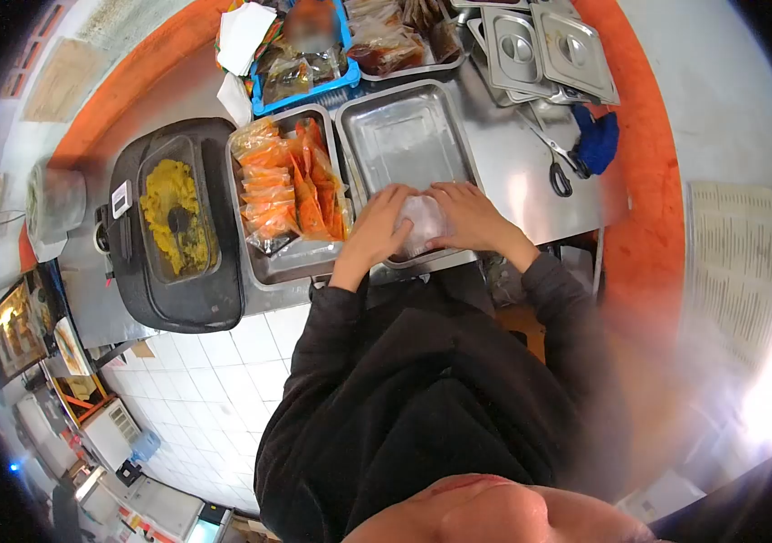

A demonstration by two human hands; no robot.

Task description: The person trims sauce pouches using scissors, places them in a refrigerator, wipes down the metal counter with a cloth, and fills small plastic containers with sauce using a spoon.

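A whitish, see-through plastic bag [424, 224] lies at the near end of a shallow metal tray [404, 136]. I cannot make out whether it is one bag or a stack. My left hand [375, 228] holds its left side, with the fingers bent over the top edge and the thumb on its face. On the right side, my right hand [474, 219] holds it the same way, fingers curled towards the left. Directly left of this tray is a second metal tray [293, 269] with rows of filled bags [268, 185] of orange food.
A black case [223, 303] carries a clear container of yellow food [168, 213] at left. Behind stand a blue crate [309, 95] and a tray of brown-filled bags [395, 41]. Scissors [553, 158], a blue cloth [596, 140] and metal lids [576, 54] lie at right.
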